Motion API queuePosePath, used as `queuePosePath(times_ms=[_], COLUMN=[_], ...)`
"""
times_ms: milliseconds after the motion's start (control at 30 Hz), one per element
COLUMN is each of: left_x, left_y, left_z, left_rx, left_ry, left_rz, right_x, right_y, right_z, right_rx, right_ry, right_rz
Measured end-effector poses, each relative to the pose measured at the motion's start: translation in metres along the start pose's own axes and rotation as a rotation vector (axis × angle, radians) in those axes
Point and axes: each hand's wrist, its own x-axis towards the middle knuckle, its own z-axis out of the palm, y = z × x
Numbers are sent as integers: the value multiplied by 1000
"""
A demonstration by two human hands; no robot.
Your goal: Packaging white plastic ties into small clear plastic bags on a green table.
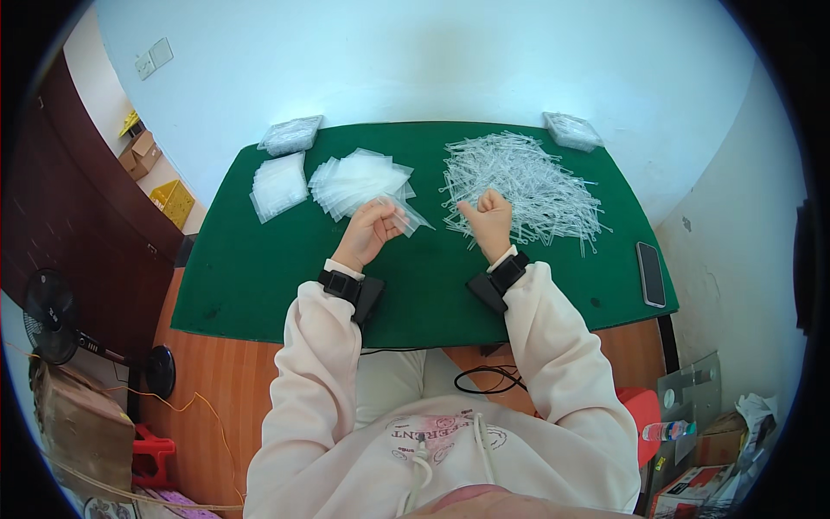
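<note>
My left hand (370, 232) pinches a small transparent plastic bag (415, 220), its free corner pointing right over the green tabletop. Just beyond that hand lies a loose, fanned pile of the same plastic bags (359, 176). At the near edge of a large heap of thin transparent plastic sticks with looped ends (527, 177) is my right hand (490, 225). Its fingers are curled closed with the thumb to the left; whatever they may hold is hidden. Both wrists wear black strapped devices.
A neater bag stack (279, 187) lies left on the green table (251, 285). Packed transparent bundles sit at the far left (292, 136) and far right (572, 131) corners. A phone (650, 275) lies near the right edge. A black fan (52, 313) stands left, on the floor side.
</note>
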Motion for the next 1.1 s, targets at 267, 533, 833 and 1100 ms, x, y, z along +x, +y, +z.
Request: queuePosePath(times_ms=[267,533,833,1100], left_x=[-1,1,0,-2], left_y=[-1,-2,-4,-10], left_z=[-2,-3,-5,7], left_rx=[-5,-21,-72,-94], left_ry=[4,-42,-60,-75], left_rz=[-9,-17,-9,-129], right_x=[4,-3,2,-12], right_y=[-18,-22,-18,-10], right_z=[-11,-26,-11,15], right_rx=[1074,1238,157,-142], right_ry=[-119,-995,-685,-427], right_rz=[507,620,275,-335])
